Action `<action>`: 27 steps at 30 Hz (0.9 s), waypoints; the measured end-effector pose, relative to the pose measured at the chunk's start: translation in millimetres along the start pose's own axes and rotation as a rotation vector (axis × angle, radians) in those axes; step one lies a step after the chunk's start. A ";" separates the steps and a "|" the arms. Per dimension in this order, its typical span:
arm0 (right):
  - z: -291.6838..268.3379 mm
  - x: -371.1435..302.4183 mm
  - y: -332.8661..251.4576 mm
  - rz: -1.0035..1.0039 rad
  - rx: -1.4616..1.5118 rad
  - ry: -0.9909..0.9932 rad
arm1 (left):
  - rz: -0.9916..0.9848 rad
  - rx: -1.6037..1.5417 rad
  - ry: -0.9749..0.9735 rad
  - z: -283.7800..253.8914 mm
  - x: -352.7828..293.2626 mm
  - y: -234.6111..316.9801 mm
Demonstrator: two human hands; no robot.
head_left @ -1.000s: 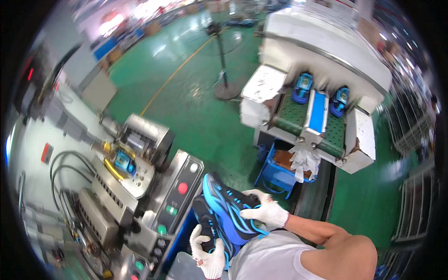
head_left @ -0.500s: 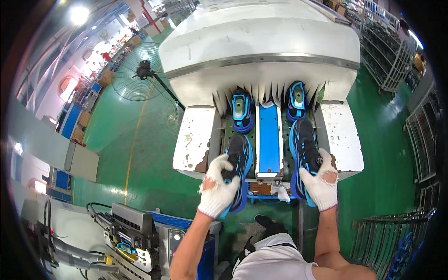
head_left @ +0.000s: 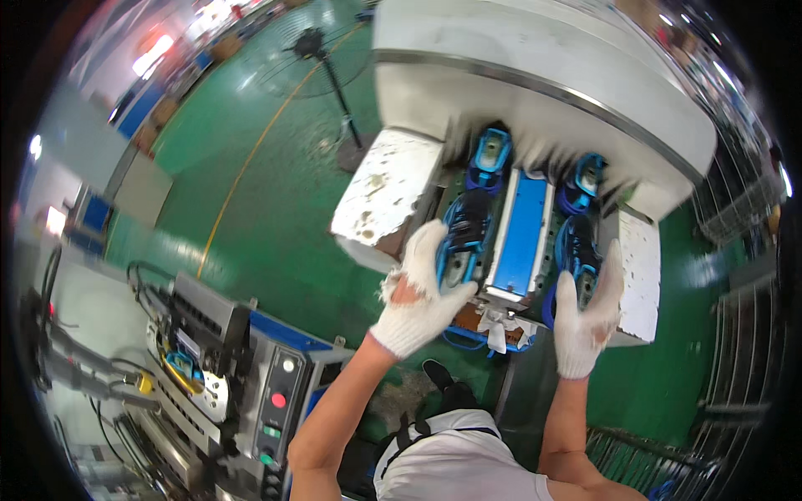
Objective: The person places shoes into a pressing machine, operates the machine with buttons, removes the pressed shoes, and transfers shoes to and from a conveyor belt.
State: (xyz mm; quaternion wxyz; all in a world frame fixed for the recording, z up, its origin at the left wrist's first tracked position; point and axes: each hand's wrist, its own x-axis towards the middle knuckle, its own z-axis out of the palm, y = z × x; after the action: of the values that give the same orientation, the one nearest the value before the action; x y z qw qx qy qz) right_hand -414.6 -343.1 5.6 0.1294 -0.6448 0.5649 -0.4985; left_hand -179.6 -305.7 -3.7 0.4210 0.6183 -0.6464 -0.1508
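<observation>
Two black and blue sneakers rest upright on the machine's perforated conveyor, one on each side of a blue centre strip (head_left: 520, 238). My left hand (head_left: 422, 292), in a worn white knit glove with a hole, is beside the left near sneaker (head_left: 464, 238); its thumb and fingers are spread apart around the heel end. My gloved right hand (head_left: 590, 313) is at the heel of the right near sneaker (head_left: 578, 250), thumb and fingers apart, partly covering it. Farther in, another left sneaker (head_left: 489, 154) and another right sneaker (head_left: 583, 179) sit by the curtain strips.
A white machine hood (head_left: 543, 50) with a fringed curtain stands ahead. Chipped white side blocks (head_left: 388, 179) flank the conveyor. A pedestal fan (head_left: 330, 71) is at the far left. A control panel (head_left: 280, 401) with buttons stands near left, and wire racks (head_left: 731, 351) on the right.
Both near sneakers have been set down on the conveyor, toes toward the curtain, and my fingers have opened off them. My view has turned and shifted left.
</observation>
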 end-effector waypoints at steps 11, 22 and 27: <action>102.5 -303.4 -129.4 0.087 0.493 -2.255 | -1.400 0.343 0.891 -57.8 -584.4 47.5; 127.9 -478.6 -107.2 -1.258 -0.293 -1.938 | -2.993 0.355 1.899 259.1 -959.4 327.2; 115.1 -480.2 -164.5 -1.167 -0.985 -1.941 | -2.862 0.634 2.211 250.9 -1037.6 371.0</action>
State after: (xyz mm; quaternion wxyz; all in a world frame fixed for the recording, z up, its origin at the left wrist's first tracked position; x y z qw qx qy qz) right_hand -160.3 77.1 -166.8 -0.0034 -0.8831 -0.0098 0.4690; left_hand -735.7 644.2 -260.0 -0.0488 -0.4820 -0.8540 -0.1897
